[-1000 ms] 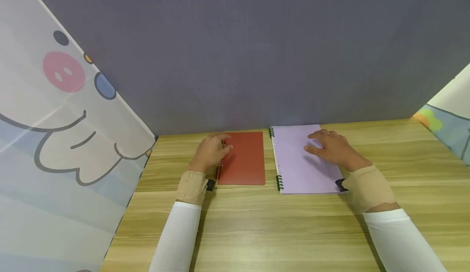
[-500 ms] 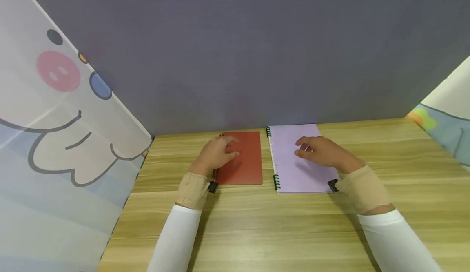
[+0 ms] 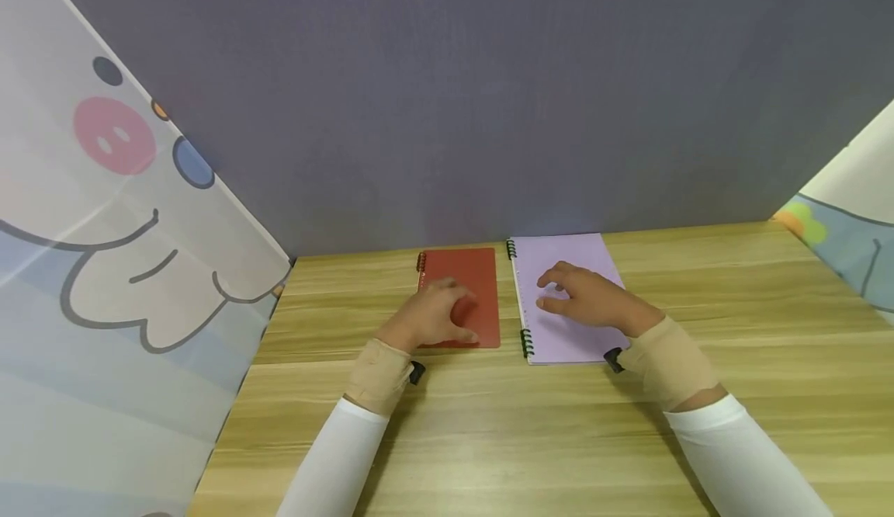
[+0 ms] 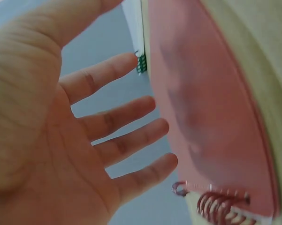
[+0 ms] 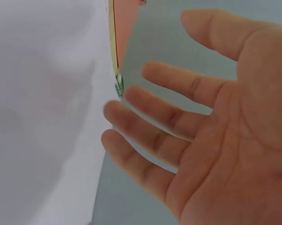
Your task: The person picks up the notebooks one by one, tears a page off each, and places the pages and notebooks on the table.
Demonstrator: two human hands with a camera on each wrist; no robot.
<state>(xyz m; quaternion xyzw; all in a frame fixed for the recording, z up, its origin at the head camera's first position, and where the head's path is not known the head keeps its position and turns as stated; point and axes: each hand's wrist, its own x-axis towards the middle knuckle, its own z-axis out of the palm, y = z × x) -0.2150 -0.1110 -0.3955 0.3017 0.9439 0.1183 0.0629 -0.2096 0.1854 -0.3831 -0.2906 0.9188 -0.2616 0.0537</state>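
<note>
A red ring-bound notebook (image 3: 482, 284) lies on the left, its reddish-brown rings along its left edge. My left hand (image 3: 436, 315) hovers over it, fingers spread and holding nothing. In the left wrist view the palm of the left hand (image 4: 80, 140) faces the red cover (image 4: 211, 122), fingertips close to it. To the right lies a larger pale purple ring-bound notebook (image 3: 559, 253) with green rings on its left side. Over its middle is my right hand (image 3: 587, 298), fingers loosely bent with nothing in them. The right wrist view shows the fingers (image 5: 155, 140) relaxed above the pale page (image 5: 42, 117).
Both notebooks rest on a wood-grain table (image 3: 447, 431), near a grey upright panel (image 3: 447, 98) at the back. A narrow strip of table separates them. A cartoon-printed curtain (image 3: 119, 268) hangs at the left, and another printed cloth (image 3: 852, 230) at the right.
My left hand has moved right and nearer across the red notebook, uncovering its upper rings. My right hand has moved left over the purple notebook. Both notebooks stay in place.
</note>
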